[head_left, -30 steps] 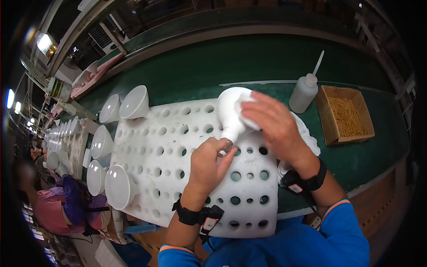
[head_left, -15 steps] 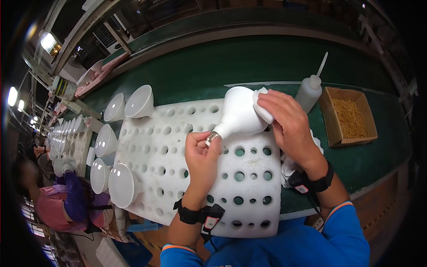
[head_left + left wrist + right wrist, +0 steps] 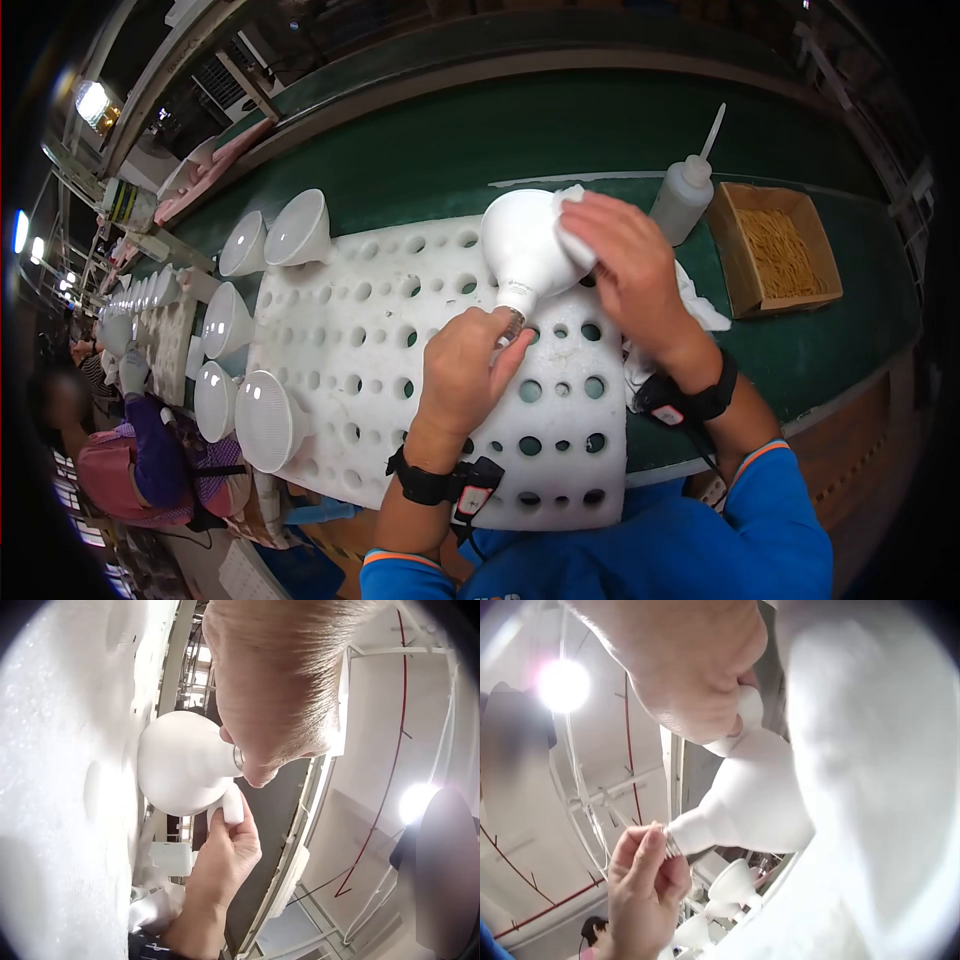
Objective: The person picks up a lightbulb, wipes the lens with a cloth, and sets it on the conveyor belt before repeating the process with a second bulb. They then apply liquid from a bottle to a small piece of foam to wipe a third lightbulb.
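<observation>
A white reflector light bulb (image 3: pixel 520 240) is held above the foam board in the head view, its neck slanting down toward me. My left hand (image 3: pixel 465 370) grips its metal screw base (image 3: pixel 512 328), with fingers and thumb around it; the left wrist view shows the same hold. On the bulb's right side, my right hand (image 3: pixel 630 270) presses a folded white cloth (image 3: pixel 574 235) against the wide part. In the left wrist view, that cloth (image 3: pixel 231 804) is pinched between thumb and fingers. The right wrist view shows the bulb (image 3: pixel 761 795) between both hands.
Several white bulbs (image 3: pixel 270 420) stand along the left of the holed foam board (image 3: pixel 330 350). At right are a squeeze bottle (image 3: pixel 683 200), a cardboard box (image 3: pixel 735 250) of yellowish rubber bands and a crumpled cloth (image 3: pixel 700 300). Another person (image 3: pixel 130 460) works at far left.
The bulb swung so its neck pointed left, then came back to slant toward me. My right hand with the cloth shifted along the bulb's side, and my left hand turned with the base.
</observation>
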Available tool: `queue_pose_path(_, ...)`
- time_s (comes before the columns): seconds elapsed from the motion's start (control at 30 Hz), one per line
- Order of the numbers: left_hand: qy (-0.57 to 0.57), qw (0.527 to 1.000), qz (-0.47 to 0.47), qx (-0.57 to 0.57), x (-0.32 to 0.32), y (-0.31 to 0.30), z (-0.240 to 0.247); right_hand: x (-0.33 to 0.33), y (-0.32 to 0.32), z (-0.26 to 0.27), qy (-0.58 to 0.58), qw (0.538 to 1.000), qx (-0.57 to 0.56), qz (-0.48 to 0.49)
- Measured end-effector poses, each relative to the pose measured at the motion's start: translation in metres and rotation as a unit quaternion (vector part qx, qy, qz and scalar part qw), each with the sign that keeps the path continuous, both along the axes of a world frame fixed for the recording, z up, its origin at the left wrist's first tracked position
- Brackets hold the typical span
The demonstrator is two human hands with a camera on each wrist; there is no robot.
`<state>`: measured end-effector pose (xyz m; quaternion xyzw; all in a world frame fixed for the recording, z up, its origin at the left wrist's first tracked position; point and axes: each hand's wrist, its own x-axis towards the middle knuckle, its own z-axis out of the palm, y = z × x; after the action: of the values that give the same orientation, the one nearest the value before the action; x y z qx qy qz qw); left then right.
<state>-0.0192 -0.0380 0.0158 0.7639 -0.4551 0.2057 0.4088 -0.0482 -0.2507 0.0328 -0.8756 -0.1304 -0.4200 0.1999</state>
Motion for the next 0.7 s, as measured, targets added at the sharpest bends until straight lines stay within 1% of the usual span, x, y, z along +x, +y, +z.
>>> queue_pose_path(0.03,-0.002,1.000,0.009,0.010,-0.001,-0.001,0.001,-0.007,0.013,0.003,-0.005,0.999,-0.026,0.030)
queue_pose_path(0.1,-0.025,1.000,0.003,0.018,-0.001,-0.001,-0.001,-0.019,0.037,0.010,0.002,0.989,-0.043,0.141)
queue_pose_path(0.13,-0.035,0.999,-0.001,0.025,0.000,-0.001,-0.002,-0.018,0.033,0.010,0.007,0.992,-0.043,0.121)
queue_pose_path(0.23,0.052,0.998,-0.015,-0.025,0.001,-0.003,-0.004,-0.002,0.001,0.014,-0.008,0.999,-0.030,-0.011)
queue_pose_path(0.27,0.097,0.995,0.003,-0.039,-0.001,-0.003,-0.004,0.001,-0.007,0.013,0.005,1.000,-0.003,-0.020)
queue_pose_path(0.33,0.187,0.980,0.034,-0.066,-0.006,-0.002,-0.006,-0.002,-0.007,0.014,0.016,1.000,0.013,-0.019)
queue_pose_path(0.37,0.256,0.957,0.024,-0.132,-0.005,-0.005,-0.007,-0.006,-0.007,0.014,0.024,0.999,0.021,-0.019)
queue_pose_path(0.43,0.391,0.884,0.007,-0.258,-0.006,-0.010,-0.010,-0.013,-0.002,0.020,0.030,0.999,0.001,-0.013)
queue_pose_path(0.47,0.444,0.855,0.006,-0.269,-0.006,-0.008,-0.006,-0.015,0.000,0.023,0.036,0.999,0.000,-0.007)
queue_pose_path(0.57,0.441,0.850,-0.007,-0.287,-0.007,-0.008,-0.007,-0.014,-0.003,0.020,0.038,0.999,0.009,0.004)
queue_pose_path(0.63,0.290,0.932,0.038,-0.216,-0.007,-0.007,-0.018,-0.010,-0.007,0.014,0.033,0.999,0.001,0.011)
queue_pose_path(0.67,0.211,0.959,0.060,-0.178,-0.007,-0.007,-0.022,-0.008,-0.007,0.008,0.030,0.999,-0.009,0.018)
queue_pose_path(0.7,0.197,0.965,0.065,-0.158,-0.008,-0.006,-0.020,-0.008,-0.004,0.004,0.029,0.999,-0.019,0.025)
